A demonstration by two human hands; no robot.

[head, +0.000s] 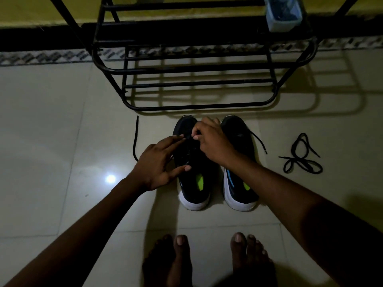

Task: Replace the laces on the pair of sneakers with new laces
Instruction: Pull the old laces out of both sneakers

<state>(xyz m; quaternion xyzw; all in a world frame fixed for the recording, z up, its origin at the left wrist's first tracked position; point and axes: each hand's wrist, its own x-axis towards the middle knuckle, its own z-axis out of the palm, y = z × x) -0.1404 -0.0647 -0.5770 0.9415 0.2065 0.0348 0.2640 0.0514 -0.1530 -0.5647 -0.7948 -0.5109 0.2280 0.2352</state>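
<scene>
Two black sneakers with white heels stand side by side on the tiled floor, toes pointing away from me: the left sneaker [192, 183] and the right sneaker [238, 183]. Both hands work over the left sneaker's eyelets. My left hand [159, 162] rests on its side with the fingertips at the lace. My right hand [211, 139] pinches the black lace near the toe end. One lace end [135, 139] trails out on the floor to the left. Another lace end [259, 142] runs off the right sneaker. A loose black lace [300, 156] lies coiled to the right.
A black metal shoe rack [199, 83] stands just beyond the sneakers against the wall. A pale blue plastic box [283, 14] sits on an upper shelf at right. My bare feet [207, 259] are on the floor just behind the heels.
</scene>
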